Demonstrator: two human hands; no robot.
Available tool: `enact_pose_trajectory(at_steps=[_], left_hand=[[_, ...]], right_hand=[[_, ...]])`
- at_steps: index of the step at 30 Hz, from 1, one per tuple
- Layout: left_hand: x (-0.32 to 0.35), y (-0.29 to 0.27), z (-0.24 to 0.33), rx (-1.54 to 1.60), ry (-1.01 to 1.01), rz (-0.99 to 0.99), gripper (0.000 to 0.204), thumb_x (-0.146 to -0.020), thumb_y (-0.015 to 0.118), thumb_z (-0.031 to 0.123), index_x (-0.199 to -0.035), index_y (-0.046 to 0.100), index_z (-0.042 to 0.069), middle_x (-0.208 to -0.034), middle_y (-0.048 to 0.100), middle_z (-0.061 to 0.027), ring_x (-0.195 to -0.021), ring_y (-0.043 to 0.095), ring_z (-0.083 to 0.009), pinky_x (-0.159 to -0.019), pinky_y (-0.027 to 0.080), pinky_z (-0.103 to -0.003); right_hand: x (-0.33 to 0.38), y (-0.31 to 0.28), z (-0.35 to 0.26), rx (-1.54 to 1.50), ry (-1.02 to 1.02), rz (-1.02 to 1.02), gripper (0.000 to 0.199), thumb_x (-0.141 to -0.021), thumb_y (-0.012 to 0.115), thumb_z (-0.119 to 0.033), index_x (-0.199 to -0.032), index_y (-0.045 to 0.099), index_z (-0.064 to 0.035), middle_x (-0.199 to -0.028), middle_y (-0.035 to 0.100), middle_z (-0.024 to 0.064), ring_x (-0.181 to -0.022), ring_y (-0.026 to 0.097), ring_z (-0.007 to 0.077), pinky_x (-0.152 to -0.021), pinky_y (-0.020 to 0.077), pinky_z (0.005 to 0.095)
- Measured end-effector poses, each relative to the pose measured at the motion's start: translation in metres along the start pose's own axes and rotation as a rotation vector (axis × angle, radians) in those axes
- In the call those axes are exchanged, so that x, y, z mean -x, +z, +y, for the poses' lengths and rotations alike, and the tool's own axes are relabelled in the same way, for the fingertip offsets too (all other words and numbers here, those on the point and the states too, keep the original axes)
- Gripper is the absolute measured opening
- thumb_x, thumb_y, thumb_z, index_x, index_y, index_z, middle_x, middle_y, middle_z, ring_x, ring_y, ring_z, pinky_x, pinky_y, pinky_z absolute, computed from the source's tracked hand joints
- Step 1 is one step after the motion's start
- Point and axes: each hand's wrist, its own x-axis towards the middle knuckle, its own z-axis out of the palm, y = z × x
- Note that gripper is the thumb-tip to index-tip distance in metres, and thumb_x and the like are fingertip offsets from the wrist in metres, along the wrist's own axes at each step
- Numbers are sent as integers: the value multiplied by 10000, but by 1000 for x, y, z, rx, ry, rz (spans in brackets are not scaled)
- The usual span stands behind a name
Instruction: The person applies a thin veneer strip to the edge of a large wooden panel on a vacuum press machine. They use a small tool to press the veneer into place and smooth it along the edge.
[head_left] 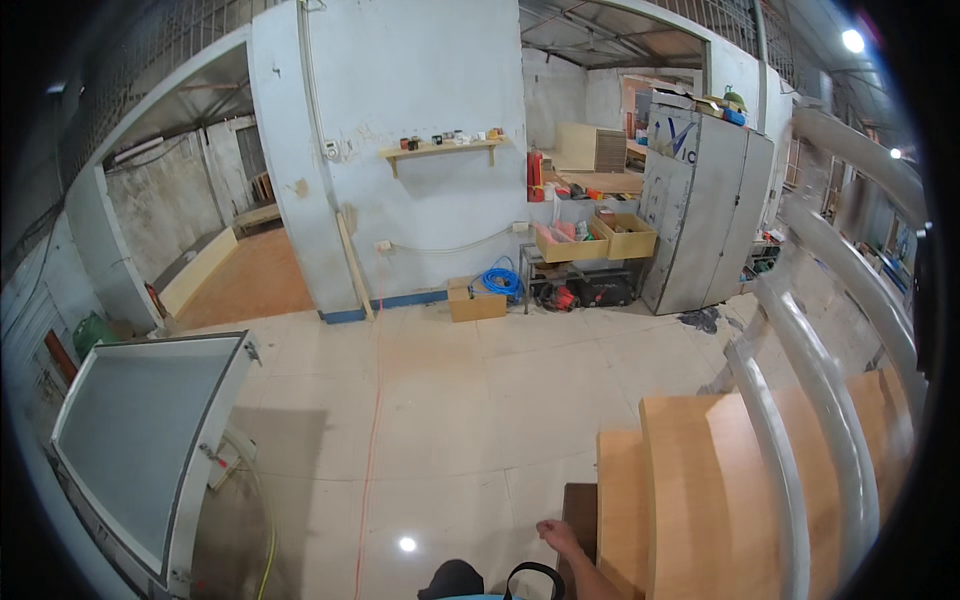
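My right hand [556, 535] hangs low at the lower edge, its fingers loosely curled, and I see nothing in them. It is nearest to a dark brown board [580, 500] that stands beside a stack of light wood panels [740, 480]. No touch between hand and board can be made out. My left hand is out of view. At the bottom edge a black strap loop [537, 567] and a dark rounded shape, perhaps my knee or shoe, show next to light blue cloth.
A framed glass panel unit [150, 430] stands at left. White curved pipes [830, 420] rise at right over the panels. An orange cord [369, 450] crosses the tiled floor. Along the back wall are a cardboard box [477, 304], blue hose [502, 282], workbench bins [575, 246] and a grey cabinet [700, 210].
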Motion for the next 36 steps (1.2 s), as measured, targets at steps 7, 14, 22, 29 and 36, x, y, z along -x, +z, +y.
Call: enact_pose_trajectory(at_steps=[7,14,22,29,36], left_hand=[[-124,-73,163,192,-36,-4,331,-846,556,342,-874,690,41,-793,666,-122,-747,638,-253,-708,494,-415],[-276,-260,516,40,393,232,379,-807,524,360,-897,703,38,-908,681,-202,-867,651,-399,-772,506,-484],[-313,-427,926,32,891,448,305,-874,541,320,-1032,689,105,-982,686,-152,-954,639,-352,-831,506,-429],[-307,-515,1175,-238,1312,616,304,-896,561,271,-1088,652,54,-949,671,-175,-899,639,-342,-769,507,-428],[-319,-671,1451,-312,1631,1149,293,-815,580,201,-1065,601,51,-1060,625,-146,-1010,573,-324,-845,439,-480]], right_hand=[[-221,-51,-23,-288,153,102,227,-832,587,-184,-990,668,-42,-802,648,56,-688,614,144,-568,470,264],[-311,-102,-35,-554,500,19,230,-853,587,-178,-1002,616,-5,-839,644,100,-735,644,244,-584,516,389],[-454,-143,-72,-759,708,127,297,-867,584,-221,-1077,597,-11,-880,638,105,-748,629,241,-618,518,384],[-660,-205,-45,-637,498,209,371,-871,593,-268,-1148,587,-22,-911,632,101,-752,611,226,-651,514,364],[-772,-344,-106,-956,237,613,404,-911,570,-303,-1202,567,-23,-1061,639,129,-911,644,255,-708,533,366]])
